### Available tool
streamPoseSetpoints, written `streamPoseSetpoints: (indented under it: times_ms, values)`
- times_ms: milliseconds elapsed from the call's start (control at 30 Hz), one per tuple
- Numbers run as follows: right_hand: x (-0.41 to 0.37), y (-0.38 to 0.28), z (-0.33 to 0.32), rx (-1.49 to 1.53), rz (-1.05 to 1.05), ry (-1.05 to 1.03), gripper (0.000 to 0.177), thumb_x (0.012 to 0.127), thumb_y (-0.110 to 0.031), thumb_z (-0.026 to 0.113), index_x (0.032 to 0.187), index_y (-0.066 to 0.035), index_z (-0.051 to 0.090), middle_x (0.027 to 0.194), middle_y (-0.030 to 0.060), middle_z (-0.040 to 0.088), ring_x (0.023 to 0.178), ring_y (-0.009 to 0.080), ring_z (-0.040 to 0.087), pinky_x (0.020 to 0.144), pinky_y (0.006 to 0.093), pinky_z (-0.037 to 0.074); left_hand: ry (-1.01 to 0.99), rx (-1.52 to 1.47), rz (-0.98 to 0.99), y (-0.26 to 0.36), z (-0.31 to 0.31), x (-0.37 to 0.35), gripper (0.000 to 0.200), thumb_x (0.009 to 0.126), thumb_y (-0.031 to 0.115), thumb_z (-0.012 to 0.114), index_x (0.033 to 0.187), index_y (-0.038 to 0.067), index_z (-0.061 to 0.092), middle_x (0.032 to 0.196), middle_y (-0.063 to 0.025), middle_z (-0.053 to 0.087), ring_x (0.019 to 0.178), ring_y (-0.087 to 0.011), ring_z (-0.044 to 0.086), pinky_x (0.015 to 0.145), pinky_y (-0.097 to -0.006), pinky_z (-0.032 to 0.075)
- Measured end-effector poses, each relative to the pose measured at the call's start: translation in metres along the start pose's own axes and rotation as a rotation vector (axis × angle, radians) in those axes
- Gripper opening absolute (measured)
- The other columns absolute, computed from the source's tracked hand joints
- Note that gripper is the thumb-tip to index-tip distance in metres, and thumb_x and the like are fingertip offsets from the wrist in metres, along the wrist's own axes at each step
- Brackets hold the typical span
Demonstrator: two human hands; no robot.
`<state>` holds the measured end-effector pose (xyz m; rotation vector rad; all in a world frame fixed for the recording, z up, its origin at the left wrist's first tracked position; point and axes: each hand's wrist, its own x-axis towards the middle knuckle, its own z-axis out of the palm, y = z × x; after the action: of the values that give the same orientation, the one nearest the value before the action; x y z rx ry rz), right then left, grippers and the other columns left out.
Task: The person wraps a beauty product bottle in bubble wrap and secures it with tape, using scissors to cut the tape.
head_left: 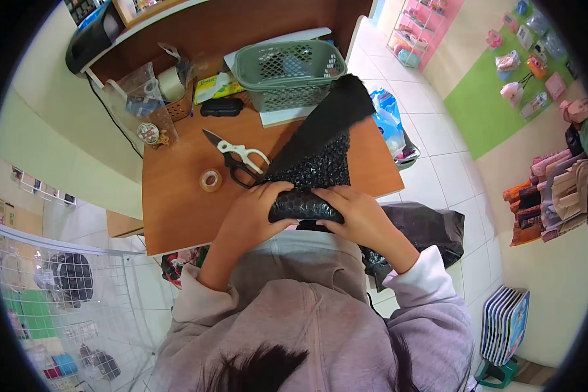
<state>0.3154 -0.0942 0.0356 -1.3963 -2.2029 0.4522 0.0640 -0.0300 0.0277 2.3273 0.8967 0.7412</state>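
A bundle wrapped in black bubble wrap (pixel 304 206) lies at the table's front edge, between my two hands. My left hand (pixel 255 212) grips its left end, fingers over the top and thumb beneath. At the other end, my right hand (pixel 354 212) holds it in the same way. What the wrap covers is hidden. From the bundle, a loose black bubble wrap sheet (pixel 317 163) stretches back across the table, its far end folded over. Scissors (pixel 242 155) with white and black handles lie by the sheet's left edge. A roll of tape (pixel 210 180) rests left of my left hand.
A green plastic basket (pixel 287 85) stands at the table's back, with a black case (pixel 221 107) and yellow packet (pixel 217 85) beside it. A wicker basket (pixel 179 108) sits back left. To the right, a black plastic bag (pixel 424 228) is below table height.
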Motion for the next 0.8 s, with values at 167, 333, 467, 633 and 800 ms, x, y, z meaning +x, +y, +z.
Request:
streamPoseSetpoints:
  times_ms: [167,333,467,633,800]
  values:
    - [0.009,0.006,-0.005,0.059,0.003,-0.015,0.057,0.076,-0.027,0.085,0.123,-0.005,0.063,0.105,0.0190,0.068,0.093,0.0422,0.067,0.082,0.0474,0.053,0.004,-0.169,-0.167,-0.007,-0.002,-0.015,0.064,0.073,0.023,0.090,0.126,0.005,0.060,0.121,-0.0167,0.067,0.113,-0.0321,0.065,0.095,-0.0380,0.052]
    - [0.018,0.023,-0.007,0.114,-0.171,-0.009,0.053,0.077,-0.030,0.084,0.122,-0.009,0.066,0.110,0.0167,0.070,0.104,0.0413,0.066,0.089,0.0464,0.053,-0.030,-0.144,-0.264,-0.005,-0.006,-0.022,0.058,0.080,0.023,0.086,0.127,0.002,0.059,0.119,-0.0198,0.067,0.115,-0.0338,0.063,0.096,-0.0393,0.050]
    - [0.025,0.032,0.001,0.022,-0.307,0.078,0.054,0.077,-0.030,0.084,0.124,-0.012,0.066,0.109,0.0151,0.071,0.108,0.0398,0.065,0.090,0.0470,0.053,0.059,-0.414,-0.127,-0.045,0.003,-0.022,0.060,0.093,0.024,0.072,0.144,0.003,0.048,0.130,-0.0212,0.064,0.120,-0.0308,0.062,0.105,-0.0387,0.045]
    - [0.047,0.012,-0.033,0.074,-0.124,-0.371,0.047,0.077,-0.028,0.084,0.119,-0.013,0.067,0.100,0.0146,0.072,0.100,0.0374,0.068,0.084,0.0449,0.053,-0.019,-0.485,-0.272,-0.060,0.000,0.013,0.076,0.103,0.027,0.059,0.162,0.007,0.016,0.142,-0.0208,0.058,0.113,-0.0244,0.066,0.111,-0.0386,0.040]
    - [0.073,0.035,-0.032,0.224,-0.187,-0.474,0.049,0.076,-0.028,0.085,0.118,-0.007,0.069,0.104,0.0146,0.070,0.099,0.0344,0.068,0.085,0.0415,0.052,-0.025,-0.562,-0.336,-0.047,-0.008,0.030,0.076,0.104,0.028,0.058,0.163,0.008,0.014,0.133,-0.0149,0.064,0.102,-0.0175,0.068,0.100,-0.0340,0.049]
